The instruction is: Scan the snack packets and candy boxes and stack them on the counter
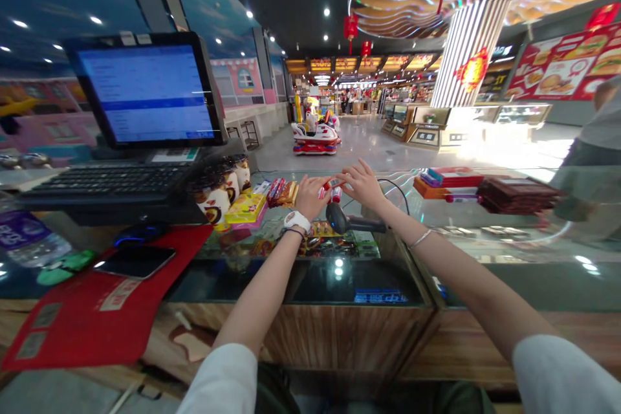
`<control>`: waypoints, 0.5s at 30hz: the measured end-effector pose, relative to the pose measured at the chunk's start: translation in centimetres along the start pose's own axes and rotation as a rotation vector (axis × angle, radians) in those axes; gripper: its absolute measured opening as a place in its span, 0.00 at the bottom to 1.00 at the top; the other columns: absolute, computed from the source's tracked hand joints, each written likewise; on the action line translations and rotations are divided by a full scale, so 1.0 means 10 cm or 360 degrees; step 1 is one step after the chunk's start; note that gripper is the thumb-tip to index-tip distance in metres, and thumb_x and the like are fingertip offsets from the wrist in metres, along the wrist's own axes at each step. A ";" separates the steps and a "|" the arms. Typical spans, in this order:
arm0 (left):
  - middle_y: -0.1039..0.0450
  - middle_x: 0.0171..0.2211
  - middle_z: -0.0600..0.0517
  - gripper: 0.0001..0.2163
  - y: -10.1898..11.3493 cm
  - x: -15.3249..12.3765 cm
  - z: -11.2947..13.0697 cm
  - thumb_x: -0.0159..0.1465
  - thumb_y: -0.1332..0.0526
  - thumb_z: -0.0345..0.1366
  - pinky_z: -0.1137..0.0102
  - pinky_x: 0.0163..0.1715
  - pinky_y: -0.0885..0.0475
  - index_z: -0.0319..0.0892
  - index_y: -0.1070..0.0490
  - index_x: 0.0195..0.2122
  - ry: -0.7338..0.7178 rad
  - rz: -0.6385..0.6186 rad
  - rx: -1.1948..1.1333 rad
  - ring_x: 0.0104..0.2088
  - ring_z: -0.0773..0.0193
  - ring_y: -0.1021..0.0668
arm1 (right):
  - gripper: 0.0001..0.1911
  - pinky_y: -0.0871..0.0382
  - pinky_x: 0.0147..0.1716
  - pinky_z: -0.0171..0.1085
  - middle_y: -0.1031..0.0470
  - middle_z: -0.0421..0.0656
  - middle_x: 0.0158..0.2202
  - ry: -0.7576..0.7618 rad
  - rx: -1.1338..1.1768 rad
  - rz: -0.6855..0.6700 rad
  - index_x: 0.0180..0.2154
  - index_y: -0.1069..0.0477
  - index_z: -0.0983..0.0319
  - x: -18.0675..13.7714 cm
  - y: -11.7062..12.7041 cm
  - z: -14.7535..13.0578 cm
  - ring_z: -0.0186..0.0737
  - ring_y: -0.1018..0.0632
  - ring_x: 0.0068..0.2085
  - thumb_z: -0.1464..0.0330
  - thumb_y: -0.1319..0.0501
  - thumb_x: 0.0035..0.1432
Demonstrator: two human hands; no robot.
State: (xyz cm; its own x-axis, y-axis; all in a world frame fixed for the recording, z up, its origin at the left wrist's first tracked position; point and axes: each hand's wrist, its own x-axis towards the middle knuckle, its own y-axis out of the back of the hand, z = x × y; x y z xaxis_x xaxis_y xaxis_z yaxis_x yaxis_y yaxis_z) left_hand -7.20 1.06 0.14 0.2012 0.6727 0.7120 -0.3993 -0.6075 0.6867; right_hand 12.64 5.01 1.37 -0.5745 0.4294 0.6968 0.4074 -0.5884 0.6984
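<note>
Over the glass counter my left hand [312, 198] is closed on a small red-wrapped roll [332, 184]. From the other side, the fingertips of my right hand [363, 186] pinch the roll's right end, while its other fingers stand apart. Just below, another red-and-white roll [336, 195] lies on the glass, partly covered by my hands. A black barcode scanner [356, 222] rests on the counter under my right wrist. To the left of my left hand are red and orange snack packets [281, 193] and a yellow packet [246, 207]. The print on the roll is too small to read.
A monitor [145, 94] and keyboard [107, 184] stand at the left, with cups [216, 200] beside them. A phone [137, 261] lies on a red mat [104, 326]. Boxes [453, 178] and brown packets [517, 195] lie at the right, near a blurred person [594, 149].
</note>
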 end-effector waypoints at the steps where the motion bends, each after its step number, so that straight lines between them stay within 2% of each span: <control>1: 0.24 0.54 0.51 0.15 0.02 -0.01 0.04 0.68 0.42 0.36 0.58 0.68 0.45 0.47 0.27 0.55 -0.0026 0.0000 0.0001 0.55 0.61 0.25 | 0.17 0.54 0.69 0.55 0.25 0.46 0.51 -0.0012 -0.0014 0.0008 0.54 0.27 0.57 -0.04 0.04 -0.01 0.47 0.28 0.54 0.67 0.45 0.66; 8: 0.27 0.56 0.48 0.17 0.06 -0.07 0.23 0.66 0.39 0.41 0.56 0.68 0.44 0.48 0.28 0.55 -0.0145 0.0050 0.0057 0.58 0.56 0.28 | 0.18 0.58 0.69 0.58 0.26 0.44 0.49 -0.0152 -0.0014 0.0076 0.55 0.27 0.54 -0.28 0.30 -0.14 0.47 0.29 0.53 0.68 0.44 0.65; 12: 0.25 0.51 0.48 0.12 0.04 -0.13 0.18 0.67 0.40 0.39 0.53 0.67 0.44 0.47 0.25 0.50 -0.0240 0.0169 0.0019 0.54 0.56 0.25 | 0.17 0.57 0.69 0.58 0.25 0.45 0.47 -0.0156 -0.0019 0.0149 0.54 0.26 0.55 -0.38 0.28 -0.25 0.47 0.28 0.52 0.68 0.43 0.65; 15: 0.23 0.45 0.49 0.10 0.07 -0.16 0.09 0.66 0.37 0.38 0.50 0.66 0.42 0.48 0.24 0.48 -0.0349 0.0221 -0.0024 0.51 0.56 0.24 | 0.17 0.52 0.68 0.58 0.25 0.45 0.47 -0.0135 -0.0001 0.0244 0.54 0.27 0.56 -0.44 0.21 -0.28 0.46 0.27 0.51 0.67 0.42 0.64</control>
State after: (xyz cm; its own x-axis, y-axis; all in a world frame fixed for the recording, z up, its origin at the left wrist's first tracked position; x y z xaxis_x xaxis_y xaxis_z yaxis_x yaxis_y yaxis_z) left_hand -7.01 -0.85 -0.36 0.3321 0.4747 0.8151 -0.4497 -0.6799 0.5792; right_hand 14.10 -0.05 -0.68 -0.4439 0.3907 0.8064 0.4849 -0.6521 0.5828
